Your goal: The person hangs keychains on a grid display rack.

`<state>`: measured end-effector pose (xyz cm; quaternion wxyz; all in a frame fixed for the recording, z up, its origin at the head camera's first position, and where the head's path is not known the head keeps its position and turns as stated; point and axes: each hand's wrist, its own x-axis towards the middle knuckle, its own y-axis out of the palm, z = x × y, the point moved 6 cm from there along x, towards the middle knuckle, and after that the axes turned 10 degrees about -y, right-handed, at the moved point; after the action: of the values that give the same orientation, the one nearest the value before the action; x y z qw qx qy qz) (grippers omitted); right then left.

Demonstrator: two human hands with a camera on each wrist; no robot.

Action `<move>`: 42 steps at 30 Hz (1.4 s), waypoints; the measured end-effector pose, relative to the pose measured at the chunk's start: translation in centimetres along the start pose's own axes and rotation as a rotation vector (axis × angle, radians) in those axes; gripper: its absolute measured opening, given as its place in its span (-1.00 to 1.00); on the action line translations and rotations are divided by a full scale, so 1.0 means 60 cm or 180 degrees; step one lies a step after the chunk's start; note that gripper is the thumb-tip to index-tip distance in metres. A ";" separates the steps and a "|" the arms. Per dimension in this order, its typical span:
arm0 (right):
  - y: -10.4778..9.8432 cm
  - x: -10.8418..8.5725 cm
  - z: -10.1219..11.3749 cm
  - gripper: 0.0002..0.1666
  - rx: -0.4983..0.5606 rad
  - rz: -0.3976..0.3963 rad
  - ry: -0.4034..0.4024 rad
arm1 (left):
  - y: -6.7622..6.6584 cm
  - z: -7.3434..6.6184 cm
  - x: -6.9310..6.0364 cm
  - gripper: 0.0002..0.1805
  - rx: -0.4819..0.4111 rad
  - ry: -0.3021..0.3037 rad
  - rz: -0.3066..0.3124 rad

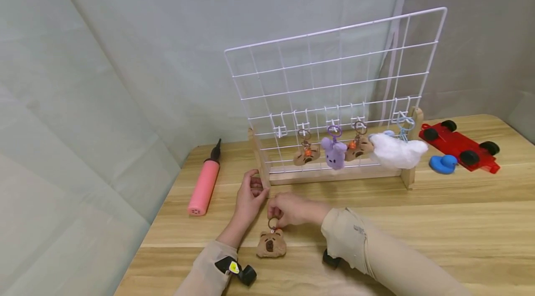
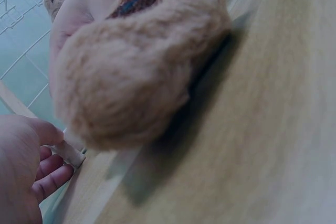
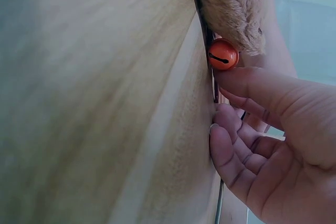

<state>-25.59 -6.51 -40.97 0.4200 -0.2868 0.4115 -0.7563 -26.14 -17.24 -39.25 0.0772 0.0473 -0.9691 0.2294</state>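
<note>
A brown plush bear-like keychain (image 1: 270, 245) with a metal ring and an orange bell (image 3: 223, 54) is at the front of the wooden table. My right hand (image 1: 290, 209) pinches it near the ring, thumb beside the bell. To its left, my left hand (image 1: 250, 198) holds the front end of the rack's left wooden foot (image 2: 71, 155) between thumb and fingers. Behind both hands stands a white wire grid rack (image 1: 311, 89). From its hooks hang two brown plush keychains (image 1: 306, 154), a purple plush keychain (image 1: 334, 153) and a white plush (image 1: 397, 151). The leftmost hook (image 1: 279, 131) carries nothing.
A pink hand pump (image 1: 205, 187) with a black nozzle lies at the table's left side. Right of the rack are a blue rubber duck (image 1: 443, 164) and a red toy car (image 1: 459, 145) with black wheels. A pale curtain (image 1: 167, 54) hangs behind the table.
</note>
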 end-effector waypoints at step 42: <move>-0.004 -0.008 -0.002 -0.74 0.0562 -0.0093 0.0159 | 0.005 0.035 0.016 -0.43 -0.0005 -0.0008 -0.0040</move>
<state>-25.56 -5.94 -40.85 0.4221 -0.2356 0.3494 -0.8027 -27.40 -17.97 -41.08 0.0774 0.0536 -0.9691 0.2281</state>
